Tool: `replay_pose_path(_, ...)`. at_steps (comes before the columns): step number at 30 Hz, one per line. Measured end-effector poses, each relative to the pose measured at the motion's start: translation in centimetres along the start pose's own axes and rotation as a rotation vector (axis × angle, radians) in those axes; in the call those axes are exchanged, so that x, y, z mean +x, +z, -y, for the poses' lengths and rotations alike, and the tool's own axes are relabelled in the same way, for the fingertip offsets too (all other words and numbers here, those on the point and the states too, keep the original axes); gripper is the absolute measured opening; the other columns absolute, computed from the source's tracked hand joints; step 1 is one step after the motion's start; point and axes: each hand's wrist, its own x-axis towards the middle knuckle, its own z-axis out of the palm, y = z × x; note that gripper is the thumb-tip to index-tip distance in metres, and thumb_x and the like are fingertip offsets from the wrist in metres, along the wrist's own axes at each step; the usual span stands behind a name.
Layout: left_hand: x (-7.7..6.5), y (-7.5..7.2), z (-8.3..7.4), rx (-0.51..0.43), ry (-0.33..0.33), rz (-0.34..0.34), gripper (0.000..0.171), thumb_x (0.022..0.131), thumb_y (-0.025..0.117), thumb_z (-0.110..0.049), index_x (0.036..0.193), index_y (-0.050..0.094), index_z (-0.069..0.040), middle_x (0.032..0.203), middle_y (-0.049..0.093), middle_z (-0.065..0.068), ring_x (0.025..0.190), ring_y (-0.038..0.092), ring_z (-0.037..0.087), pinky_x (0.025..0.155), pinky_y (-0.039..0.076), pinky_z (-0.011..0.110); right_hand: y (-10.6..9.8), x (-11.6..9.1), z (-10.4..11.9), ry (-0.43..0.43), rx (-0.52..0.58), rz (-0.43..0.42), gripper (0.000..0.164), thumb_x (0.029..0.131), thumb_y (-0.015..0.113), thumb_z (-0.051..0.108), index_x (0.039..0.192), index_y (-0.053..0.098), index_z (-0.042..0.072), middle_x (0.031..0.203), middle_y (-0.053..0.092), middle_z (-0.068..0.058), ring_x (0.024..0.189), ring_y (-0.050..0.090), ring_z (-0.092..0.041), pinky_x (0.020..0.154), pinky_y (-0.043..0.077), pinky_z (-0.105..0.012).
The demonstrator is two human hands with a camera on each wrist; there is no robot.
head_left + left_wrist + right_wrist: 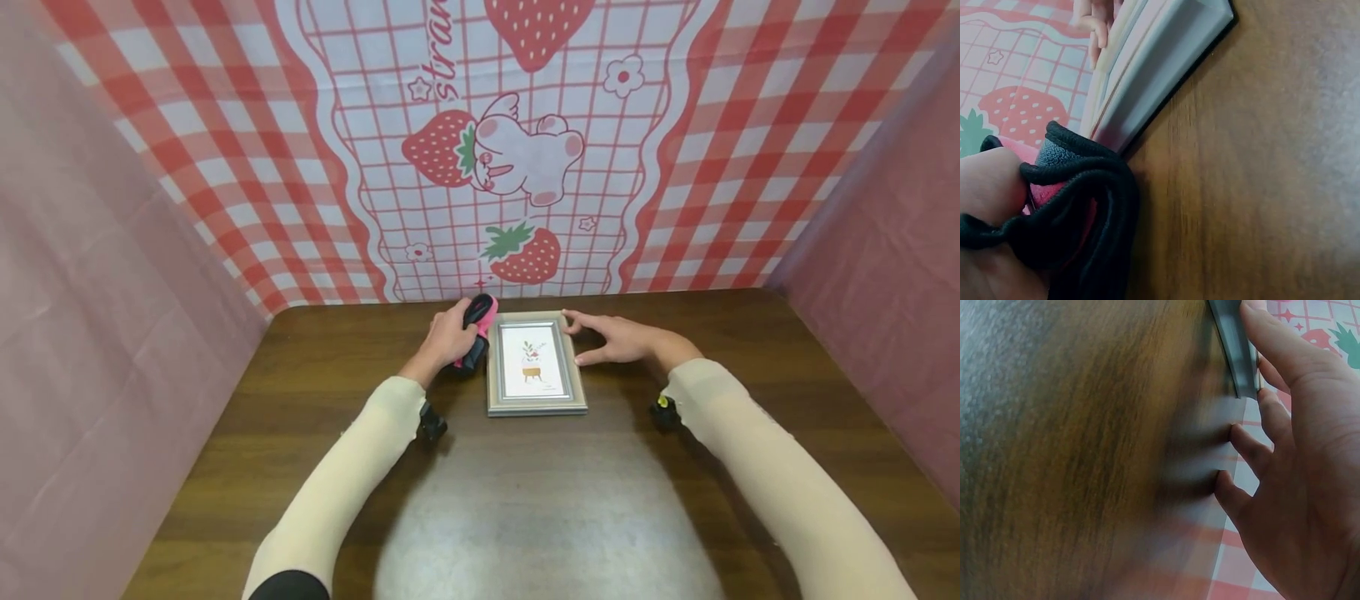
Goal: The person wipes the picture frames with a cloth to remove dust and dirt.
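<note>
Flat picture frame point(537, 363), bunched cloth point(486, 323) beside

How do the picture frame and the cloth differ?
The picture frame looks rigid and rectangular; the cloth is soft and bunched. The picture frame is pale with silvery trim; the cloth shows pink, grey and black. The picture frame lies picture up; the cloth is gripped in the left hand. Both are near the table's far edge.

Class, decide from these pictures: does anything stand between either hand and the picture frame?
Yes: the bunched cloth gripped by the left hand sits between that hand and the picture frame. Nothing visible blocks the right hand.
</note>
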Motion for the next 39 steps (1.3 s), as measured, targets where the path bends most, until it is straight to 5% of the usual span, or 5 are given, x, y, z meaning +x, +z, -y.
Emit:
replay_pose_path(6,-2.1,-0.3,-0.8,0.010,0.053,-0.071,0.041,0.103,0.064,-0.022,0.143,0.068,-0.022,0.129,0.083,0.012,0.110,0.074,0.031,0.095,0.063,0.045,0.6,0.3,-1.5,0.004,-0.022,0.003,0.102,0.101,0.082,0.055,0.179,0.030,0.015,0.164,0.067,-0.011,0.164,0.044,-0.050,0.127,0.040,-0.074)
replay_pose_path(14,-3.6,0.5,1.0,0.016,0.151,-0.071,0.050,0.102,0.067,-0.028,0.152,0.068,-0.029,0.124,0.085,0.007,0.105,0.076,0.023,0.093,0.065,0.043,-0.4,-0.4,2.8,0.112,-0.002,0.050,0.097,0.103,0.083,0.036,0.177,0.029,0.005,0.169,0.060,-0.018,0.169,0.033,-0.053,0.134,0.030,-0.078)
replay_pose_path(22,-9.9,-2.7,-3.7,-0.008,0.292,-0.083,0.046,0.098,0.066,-0.015,0.143,0.071,-0.011,0.119,0.084,0.018,0.103,0.079,0.031,0.093,0.067,0.050,-0.4,-0.2,2.4,0.113,0.011,0.051,0.098,0.104,0.083,0.038,0.178,0.028,0.004,0.169,0.059,-0.019,0.169,0.033,-0.053,0.135,0.027,-0.078)
replay_pose_path(28,-12.5,-2.6,-4.8,0.008,0.444,-0.114,0.027,0.096,0.069,-0.016,0.121,0.075,-0.008,0.104,0.079,0.010,0.092,0.075,0.025,0.085,0.065,0.048,0.3,0.1,-0.5,0.023,-0.014,0.022,0.100,0.103,0.081,0.050,0.178,0.030,0.010,0.166,0.064,-0.015,0.164,0.042,-0.054,0.128,0.037,-0.076)
replay_pose_path(39,-17.5,-3.9,-7.7,0.215,0.643,0.159,0.038,0.093,0.085,-0.022,0.131,0.081,-0.017,0.133,0.075,0.007,0.122,0.071,0.023,0.104,0.062,0.038,-0.6,-0.2,2.4,0.113,0.017,0.049,0.099,0.102,0.084,0.036,0.177,0.029,0.004,0.168,0.060,-0.020,0.169,0.035,-0.053,0.134,0.029,-0.078)
